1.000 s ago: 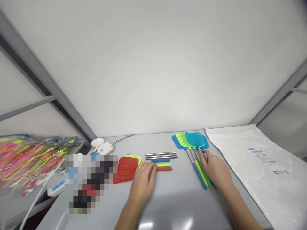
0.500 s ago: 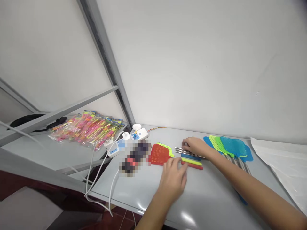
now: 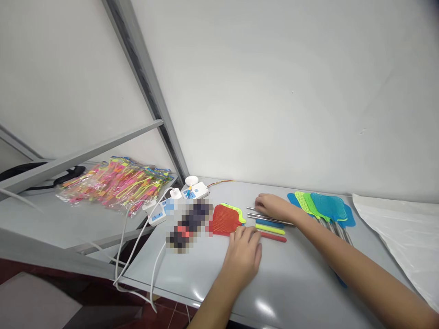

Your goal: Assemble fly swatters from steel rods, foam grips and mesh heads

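Fingers of my left hand are closed at the left end of a red swatter handle, just below a red mesh fly swatter head. A yellow-green swatter head sits partly beneath the red one. Above the red handle lie a yellow-green handle and a blue handle. My right hand is curled over a thin metal rod, its fingertips mostly hidden. More metal rods lie below that hand, alongside the handles.
Right of the hands is a fanned stack of blue and green fly swatters. White plastic sheeting covers the far right. Power strips with white cables and a pixelated object lie left. Bagged colourful items rest beyond the frame post.
The red handle now lies farther from the yellow-green one. My left hand has shifted slightly left and down. My right hand has its fingers more curled at one rod, apart from the others.
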Available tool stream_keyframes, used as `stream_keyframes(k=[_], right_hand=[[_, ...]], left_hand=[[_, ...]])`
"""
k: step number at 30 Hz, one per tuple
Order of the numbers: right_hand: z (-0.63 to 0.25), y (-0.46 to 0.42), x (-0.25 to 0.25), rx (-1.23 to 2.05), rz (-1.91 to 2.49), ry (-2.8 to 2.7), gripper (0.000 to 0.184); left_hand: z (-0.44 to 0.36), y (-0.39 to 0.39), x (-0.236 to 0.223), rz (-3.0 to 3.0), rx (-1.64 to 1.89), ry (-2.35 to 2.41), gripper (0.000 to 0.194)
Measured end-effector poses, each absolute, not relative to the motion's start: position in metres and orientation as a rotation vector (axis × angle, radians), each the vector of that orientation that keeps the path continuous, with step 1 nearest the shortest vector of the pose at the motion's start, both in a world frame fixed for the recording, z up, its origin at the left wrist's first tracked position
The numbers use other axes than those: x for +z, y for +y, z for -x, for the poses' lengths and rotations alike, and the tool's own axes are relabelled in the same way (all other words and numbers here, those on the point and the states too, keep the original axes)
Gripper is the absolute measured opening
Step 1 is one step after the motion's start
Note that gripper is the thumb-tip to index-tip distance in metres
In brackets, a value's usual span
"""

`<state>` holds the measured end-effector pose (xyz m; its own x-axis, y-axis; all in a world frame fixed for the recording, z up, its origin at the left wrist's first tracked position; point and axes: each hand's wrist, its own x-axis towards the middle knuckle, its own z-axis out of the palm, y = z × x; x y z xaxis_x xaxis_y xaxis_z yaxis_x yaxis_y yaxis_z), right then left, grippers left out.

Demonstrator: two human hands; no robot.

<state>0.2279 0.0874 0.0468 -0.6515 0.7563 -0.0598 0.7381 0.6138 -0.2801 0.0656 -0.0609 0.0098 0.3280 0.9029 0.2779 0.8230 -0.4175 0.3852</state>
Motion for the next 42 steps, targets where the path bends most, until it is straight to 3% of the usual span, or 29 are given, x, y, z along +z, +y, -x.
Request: stream_keyframes(k=[8,16,20,25,31,34,42], right_hand=[[-0.222,0.086,0.039,0.422,1.336,-2.642,0.007],[-0.238,0.066,0.090,0.460,1.340,-2.107,0.015],[-0.238,0.035,0.111,0.937,0.916,-1.405,0.011],[-0.235,0.003,0.120,1.357,0.629,-0.915,0.034],[-0.231,-0.017,0.127,1.590,0.494,-0.770,0.056],[-0.228,-0.022,0.131,1.644,0.481,-0.772,0.055],[-0.220,-0.029,0.136,1.631,0.574,-0.997,0.049]], left_hand=[[-0.067,-0.059,0.005,-2.403,0.678,1.656,0.025],[-0.069,-0.053,-0.006,-2.433,0.689,1.674,0.016],[-0.071,-0.053,-0.006,-2.453,0.695,1.691,0.008],[-0.066,-0.060,0.008,-2.405,1.053,1.431,0.013],[-0.070,-0.063,0.016,-2.215,1.390,1.198,0.009],[-0.076,-0.061,0.014,-2.224,1.312,1.220,0.003],[-0.085,-0.054,0.017,-2.259,1.239,1.265,0.019]])
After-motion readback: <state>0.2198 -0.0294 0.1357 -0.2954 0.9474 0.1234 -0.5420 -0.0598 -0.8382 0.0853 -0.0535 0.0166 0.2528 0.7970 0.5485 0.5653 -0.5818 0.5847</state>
